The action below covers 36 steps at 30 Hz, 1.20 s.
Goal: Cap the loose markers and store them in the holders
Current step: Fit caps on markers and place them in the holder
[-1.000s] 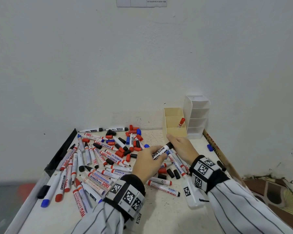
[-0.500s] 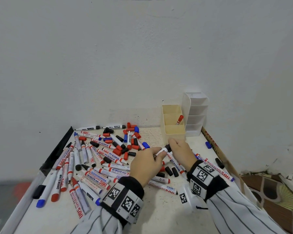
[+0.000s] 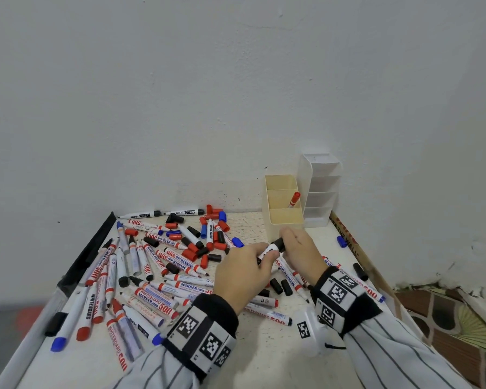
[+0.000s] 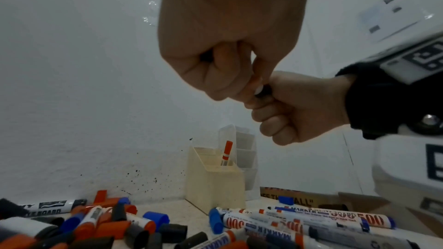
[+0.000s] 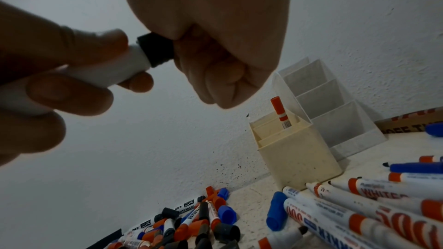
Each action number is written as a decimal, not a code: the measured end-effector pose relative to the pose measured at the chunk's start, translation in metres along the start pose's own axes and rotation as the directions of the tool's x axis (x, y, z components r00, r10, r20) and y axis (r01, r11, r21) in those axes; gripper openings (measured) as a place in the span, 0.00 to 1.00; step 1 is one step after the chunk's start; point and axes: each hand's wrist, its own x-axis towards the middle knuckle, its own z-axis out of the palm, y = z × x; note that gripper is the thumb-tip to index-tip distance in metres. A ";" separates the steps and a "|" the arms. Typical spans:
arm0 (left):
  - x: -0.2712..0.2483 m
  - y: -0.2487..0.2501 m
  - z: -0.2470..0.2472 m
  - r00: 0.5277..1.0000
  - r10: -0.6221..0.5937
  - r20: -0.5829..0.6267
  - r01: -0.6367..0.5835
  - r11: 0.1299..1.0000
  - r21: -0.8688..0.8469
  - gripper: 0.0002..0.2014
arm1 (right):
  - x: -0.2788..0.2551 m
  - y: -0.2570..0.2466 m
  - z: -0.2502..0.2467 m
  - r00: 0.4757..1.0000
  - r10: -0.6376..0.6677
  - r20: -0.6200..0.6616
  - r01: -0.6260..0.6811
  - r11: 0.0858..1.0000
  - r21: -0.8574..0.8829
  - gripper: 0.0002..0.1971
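My left hand grips the white barrel of a black marker above the table, fingers curled round it. My right hand pinches the black cap seated on the marker's end. Both hands meet just in front of the cream holder, which has one red-capped marker standing in it. A white tiered holder stands behind it to the right, with nothing showing in it. Loose markers and caps lie scattered over the white table.
Several uncapped and capped red, blue and black markers cover the left and middle of the table. Black caps lie below my hands. A blue cap sits by a printed board along the right edge. The wall stands close behind the holders.
Both hands have drawn together: my left hand slid up the barrel so less of it shows, and the cap end stays in my right fingers. The camera view dipped slightly.
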 end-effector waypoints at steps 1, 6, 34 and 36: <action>0.000 0.000 0.001 1.000 -0.004 0.008 0.004 1.000 -0.009 0.14 | -0.001 0.001 -0.001 1.000 0.000 0.000 0.000 1.000 0.003 0.20; 0.003 0.004 0.000 0.991 -0.052 0.125 0.087 0.951 -0.296 0.14 | -0.003 0.004 -0.004 0.999 -0.046 -0.019 0.047 0.997 0.067 0.20; 0.059 -0.008 0.063 0.871 -0.017 0.491 -0.071 0.984 0.160 0.13 | 0.071 -0.018 -0.129 0.771 -0.374 -0.515 0.208 0.913 -0.352 0.10; 0.066 -0.010 0.070 0.839 0.008 0.544 -0.156 0.962 0.226 0.14 | 0.080 -0.017 -0.137 0.720 -0.420 -0.553 0.237 0.897 -0.372 0.11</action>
